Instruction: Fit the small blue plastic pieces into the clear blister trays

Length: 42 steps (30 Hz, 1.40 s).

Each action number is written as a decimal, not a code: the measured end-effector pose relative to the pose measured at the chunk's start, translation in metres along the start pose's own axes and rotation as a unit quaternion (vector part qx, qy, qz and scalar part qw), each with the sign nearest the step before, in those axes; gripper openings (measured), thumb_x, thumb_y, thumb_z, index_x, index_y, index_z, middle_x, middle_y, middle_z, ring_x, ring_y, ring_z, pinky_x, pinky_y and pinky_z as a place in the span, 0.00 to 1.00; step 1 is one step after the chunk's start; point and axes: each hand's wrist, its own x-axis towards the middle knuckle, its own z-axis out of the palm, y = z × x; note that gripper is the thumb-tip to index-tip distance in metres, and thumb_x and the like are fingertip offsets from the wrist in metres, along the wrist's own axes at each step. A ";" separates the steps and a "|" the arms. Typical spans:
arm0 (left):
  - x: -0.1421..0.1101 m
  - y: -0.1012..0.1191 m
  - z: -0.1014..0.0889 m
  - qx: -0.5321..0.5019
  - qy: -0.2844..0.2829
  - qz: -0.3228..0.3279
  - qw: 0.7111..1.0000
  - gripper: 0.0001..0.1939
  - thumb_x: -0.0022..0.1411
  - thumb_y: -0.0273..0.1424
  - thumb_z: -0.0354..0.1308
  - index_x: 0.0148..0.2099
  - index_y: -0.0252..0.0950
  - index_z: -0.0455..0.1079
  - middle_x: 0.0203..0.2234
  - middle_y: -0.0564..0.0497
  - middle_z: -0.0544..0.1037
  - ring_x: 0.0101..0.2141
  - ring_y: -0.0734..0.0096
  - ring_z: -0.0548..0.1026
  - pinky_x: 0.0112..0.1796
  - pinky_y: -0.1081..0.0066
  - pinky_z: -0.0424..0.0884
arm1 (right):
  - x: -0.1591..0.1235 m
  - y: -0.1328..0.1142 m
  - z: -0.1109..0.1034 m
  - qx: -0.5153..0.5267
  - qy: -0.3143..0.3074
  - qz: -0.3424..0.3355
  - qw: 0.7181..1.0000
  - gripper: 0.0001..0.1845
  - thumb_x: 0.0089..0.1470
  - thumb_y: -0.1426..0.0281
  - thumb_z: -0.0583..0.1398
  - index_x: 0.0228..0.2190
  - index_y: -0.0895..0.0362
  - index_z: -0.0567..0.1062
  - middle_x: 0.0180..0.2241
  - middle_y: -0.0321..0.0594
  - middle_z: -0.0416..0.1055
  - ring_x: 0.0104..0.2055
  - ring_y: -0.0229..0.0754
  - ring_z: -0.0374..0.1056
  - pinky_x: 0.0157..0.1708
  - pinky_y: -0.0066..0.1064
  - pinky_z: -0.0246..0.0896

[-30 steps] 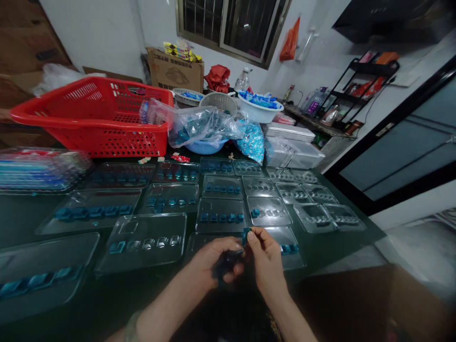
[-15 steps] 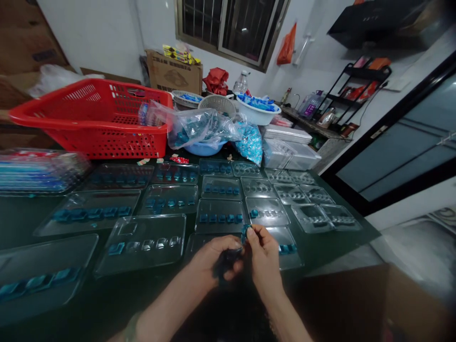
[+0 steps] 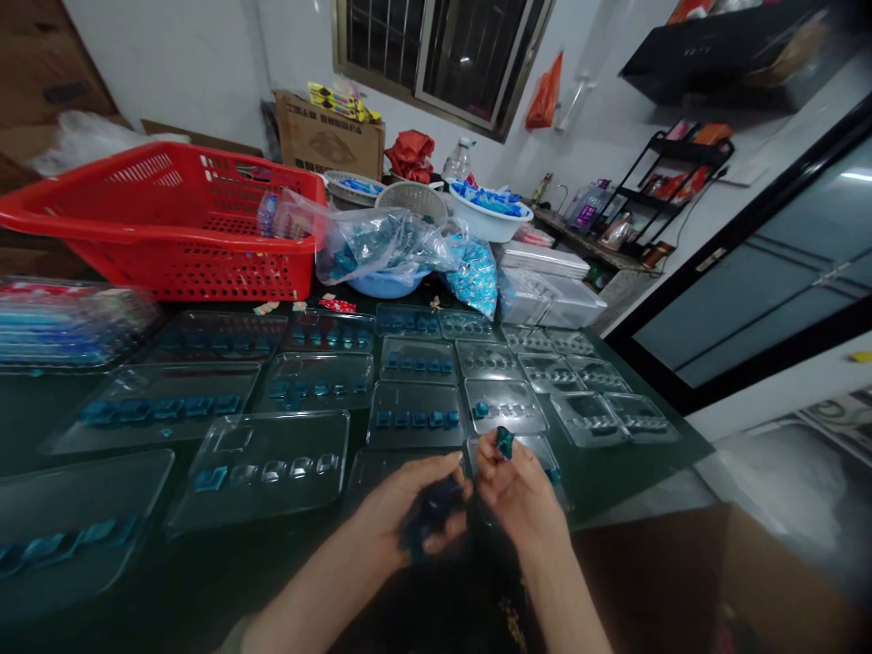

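My right hand (image 3: 521, 490) holds a small glossy teal piece (image 3: 504, 442) up at its fingertips, palm turned partly toward me. Close beside it on the left, my left hand (image 3: 422, 500) is curled around a dark bluish lump (image 3: 436, 509), too blurred to make out. Just beyond my hands lies a clear plastic tray (image 3: 528, 400) with one teal piece (image 3: 480, 411) in its row of small wells. Left of that, another tray (image 3: 395, 439) bears a row of teal pieces. My right hand partly covers a nearer tray (image 3: 545, 447).
More clear trays (image 3: 286, 509) spread over the dark green table (image 3: 640, 481), some with teal pieces. At the back stand a red basket (image 3: 204, 263), a plastic bag of teal pieces (image 3: 388, 241), a white basin (image 3: 494, 225) and clear boxes (image 3: 551, 300). A cardboard box (image 3: 654, 581) sits at lower right.
My right hand has turned palm-up and moved slightly right, away from my left hand, with the teal piece at its fingertips. The view has shifted slightly.
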 end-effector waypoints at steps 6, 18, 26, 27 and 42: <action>0.001 -0.004 -0.003 0.066 0.009 0.047 0.997 0.12 0.52 0.37 0.55 0.27 0.32 0.65 0.19 0.51 0.69 0.15 0.79 0.65 0.11 0.81 0.52 | -0.007 0.013 0.003 -0.078 -0.005 -0.001 0.997 0.11 0.50 0.63 0.56 0.32 0.58 0.71 0.21 0.35 0.62 0.20 0.33 0.56 0.16 0.23 0.48; 0.003 -0.006 0.001 0.114 0.164 0.052 0.978 0.12 0.45 0.34 0.60 0.31 0.36 0.63 0.11 0.55 0.68 0.12 0.74 0.66 0.09 0.81 0.52 | -0.020 0.007 0.006 -0.332 -0.018 -0.057 0.942 0.11 0.51 0.64 0.55 0.34 0.57 0.72 0.19 0.32 0.61 0.20 0.32 0.56 0.18 0.23 0.49; 0.004 -0.007 0.003 0.119 0.106 0.044 0.986 0.06 0.50 0.32 0.55 0.28 0.35 0.62 0.12 0.53 0.68 0.12 0.76 0.65 0.09 0.81 0.54 | -0.020 -0.002 -0.002 -0.305 -0.047 -0.066 0.949 0.12 0.47 0.69 0.59 0.37 0.54 0.71 0.28 0.35 0.67 0.24 0.34 0.61 0.20 0.24 0.57; 0.004 -0.008 0.002 0.118 0.100 0.041 0.987 0.06 0.50 0.32 0.55 0.28 0.35 0.62 0.12 0.53 0.69 0.12 0.75 0.65 0.09 0.81 0.54 | -0.019 -0.001 -0.004 -0.291 -0.053 -0.057 0.954 0.10 0.47 0.69 0.59 0.35 0.55 0.72 0.26 0.35 0.66 0.22 0.33 0.60 0.19 0.23 0.56; 0.010 -0.014 -0.007 0.014 0.037 -0.042 0.998 0.14 0.53 0.39 0.54 0.30 0.31 0.66 0.24 0.48 0.70 0.16 0.80 0.66 0.10 0.82 0.51 | 0.020 -0.034 -0.051 -0.451 0.105 -0.171 0.870 0.14 0.47 0.64 0.58 0.35 0.58 0.72 0.17 0.32 0.64 0.18 0.33 0.59 0.17 0.25 0.55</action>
